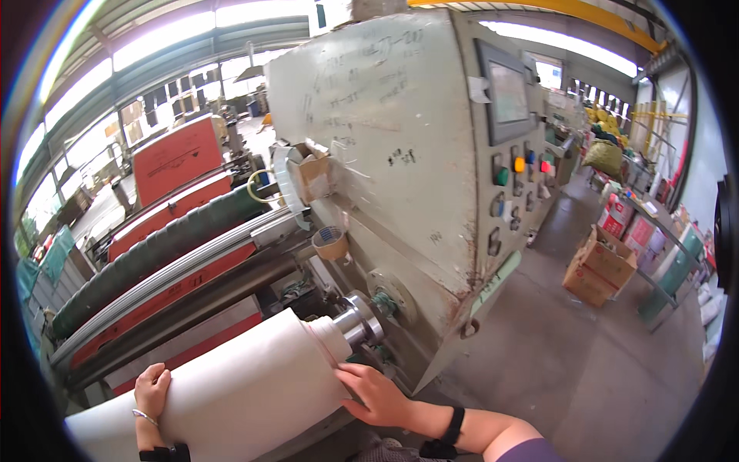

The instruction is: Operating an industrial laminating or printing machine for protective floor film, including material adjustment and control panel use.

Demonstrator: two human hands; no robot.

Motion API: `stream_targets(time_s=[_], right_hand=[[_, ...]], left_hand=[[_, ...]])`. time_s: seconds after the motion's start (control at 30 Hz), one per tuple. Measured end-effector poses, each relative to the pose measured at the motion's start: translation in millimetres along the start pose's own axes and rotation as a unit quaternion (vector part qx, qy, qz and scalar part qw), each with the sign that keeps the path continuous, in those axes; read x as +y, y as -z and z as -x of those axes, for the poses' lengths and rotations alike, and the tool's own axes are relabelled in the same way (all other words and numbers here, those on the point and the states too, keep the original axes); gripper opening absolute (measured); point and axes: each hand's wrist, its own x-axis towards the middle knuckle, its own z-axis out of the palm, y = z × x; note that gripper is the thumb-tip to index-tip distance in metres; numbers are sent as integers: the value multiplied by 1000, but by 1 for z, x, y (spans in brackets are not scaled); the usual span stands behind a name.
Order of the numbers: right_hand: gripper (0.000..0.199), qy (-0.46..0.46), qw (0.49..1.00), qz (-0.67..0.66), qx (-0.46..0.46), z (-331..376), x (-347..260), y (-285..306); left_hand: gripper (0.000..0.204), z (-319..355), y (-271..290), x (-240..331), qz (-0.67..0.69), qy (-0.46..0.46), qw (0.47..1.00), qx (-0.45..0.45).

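A large roll of white sheet material (254,385) lies across the lower left, on a shaft that meets a shiny metal chuck (359,319) at its right end. My left hand (152,391) rests on top of the roll, its fingers curled in; whatever may be in them is hidden. Against the roll's right end edge, my right hand (377,394) lies with fingers stretched out and thumb apart. A narrower white core layer (329,337) sticks out past the outer wraps there.
Beyond the roll are a dark green roller (162,258) and red panels (177,158). The machine's cream housing (377,115) rises ahead, with a screen (508,92) and buttons. A tape roll (331,242) hangs on it. A cardboard box (600,266) stands on the floor at right.
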Motion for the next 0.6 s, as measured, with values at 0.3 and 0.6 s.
stream_targets(time_s=[0.3,0.6], right_hand=[[29,-155,880,-154,-421,79,67,-92],[48,-73,913,-213,-341,26,24,-236]], left_hand=[[40,13,-6,28,-111,-34,993,3],[86,74,35,13,-181,-140,973,-19]])
